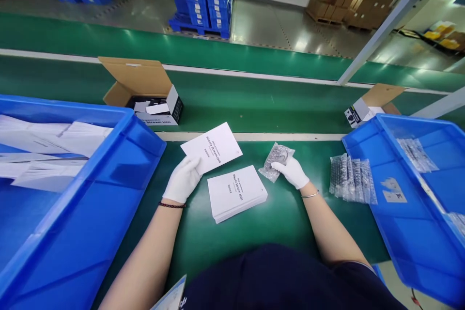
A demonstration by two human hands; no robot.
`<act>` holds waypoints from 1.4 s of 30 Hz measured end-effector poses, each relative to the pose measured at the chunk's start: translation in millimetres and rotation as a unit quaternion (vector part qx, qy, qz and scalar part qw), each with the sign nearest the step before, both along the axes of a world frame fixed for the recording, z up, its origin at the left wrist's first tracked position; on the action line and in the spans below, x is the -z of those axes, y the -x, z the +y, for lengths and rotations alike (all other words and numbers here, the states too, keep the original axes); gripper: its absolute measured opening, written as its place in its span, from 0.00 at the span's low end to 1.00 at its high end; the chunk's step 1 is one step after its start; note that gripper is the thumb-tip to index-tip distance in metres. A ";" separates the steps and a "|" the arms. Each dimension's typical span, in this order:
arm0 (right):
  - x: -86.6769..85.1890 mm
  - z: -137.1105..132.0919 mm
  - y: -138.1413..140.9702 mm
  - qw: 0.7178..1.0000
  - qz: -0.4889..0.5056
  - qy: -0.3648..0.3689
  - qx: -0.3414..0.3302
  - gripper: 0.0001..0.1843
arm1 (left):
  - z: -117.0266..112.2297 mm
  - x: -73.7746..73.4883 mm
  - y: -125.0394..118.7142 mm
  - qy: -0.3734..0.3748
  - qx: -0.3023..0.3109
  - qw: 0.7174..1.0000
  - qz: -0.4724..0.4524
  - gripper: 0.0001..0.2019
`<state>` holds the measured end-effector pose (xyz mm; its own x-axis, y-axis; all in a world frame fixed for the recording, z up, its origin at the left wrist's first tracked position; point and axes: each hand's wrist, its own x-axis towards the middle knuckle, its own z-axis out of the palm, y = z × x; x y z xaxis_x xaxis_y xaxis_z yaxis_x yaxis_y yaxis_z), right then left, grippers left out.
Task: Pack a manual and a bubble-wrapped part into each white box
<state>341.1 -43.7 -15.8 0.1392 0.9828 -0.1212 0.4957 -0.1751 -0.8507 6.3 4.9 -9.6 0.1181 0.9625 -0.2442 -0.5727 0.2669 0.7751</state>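
My left hand (182,179), in a white glove, grips the near corner of a white booklet (214,147) lifted above the green table. Just right of that hand a stack of the same white booklets (236,193) lies on the table. My right hand (291,171), also gloved, holds a small bubble-wrap pouch (275,159) with something dark inside. A pile of more bubble-wrap pouches (352,179) lies to the right of my right hand.
A blue bin (119,164) with paper sheets stands at the left and another blue bin (403,213) at the right. An open cardboard box (145,92) sits on the green conveyor belt (261,101) ahead, a second open box (370,104) farther right. Blue crates and cartons stand on the floor beyond.
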 end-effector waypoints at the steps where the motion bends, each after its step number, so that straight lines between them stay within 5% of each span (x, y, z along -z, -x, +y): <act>1: -0.3 -0.3 -0.4 1.000 0.009 0.000 0.000 0.24 | 0.0 0.2 0.1 0.000 0.003 1.000 0.000 0.24; 7: -5.2 0.6 -3.4 0.995 0.096 -0.019 0.013 0.24 | -1.8 -0.9 0.5 -0.005 0.000 1.000 0.006 0.21; 12: -7.6 16.6 -3.4 0.960 0.275 -0.042 0.038 0.35 | -0.6 -1.0 2.1 -0.008 0.007 1.000 -0.003 0.21; 14: -16.9 29.2 0.8 0.961 0.275 -0.029 0.011 0.37 | -0.2 1.4 4.2 -0.001 0.009 1.000 -0.018 0.21; 17: -47.5 58.2 19.5 0.989 0.133 -0.036 -0.047 0.32 | 0.3 6.5 8.5 0.003 0.031 0.998 -0.051 0.22; 20: -90.8 97.6 59.5 0.989 -0.044 -0.100 -0.096 0.26 | 2.4 10.6 13.1 -0.018 0.060 0.995 -0.079 0.22; 24: -138.6 157.0 138.0 0.938 -0.212 -0.187 -0.202 0.21 | 5.3 12.6 17.3 -0.046 0.083 0.990 -0.106 0.22; 27: -153.7 203.0 198.9 0.876 -0.306 -0.217 -0.305 0.21 | 6.5 14.1 18.7 -0.046 0.087 0.987 -0.124 0.22; 30: -151.9 242.3 250.1 0.835 -0.406 -0.173 -0.329 0.22 | 7.8 16.7 20.3 -0.029 0.087 0.987 -0.130 0.22; 34: -129.8 275.7 288.5 0.822 -0.449 -0.084 -0.340 0.20 | 9.3 18.7 22.0 -0.023 0.100 0.986 -0.131 0.23; 42: -75.0 291.7 263.7 0.827 -0.469 -0.083 -0.300 0.21 | 10.0 19.6 19.0 -0.035 0.105 0.986 -0.124 0.21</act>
<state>77.4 248.0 59.2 -0.4231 0.9012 -0.0941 0.9060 0.4221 -0.0316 -12.7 14.9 -29.2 0.3647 0.9239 -0.1157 -0.6852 0.3505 0.6385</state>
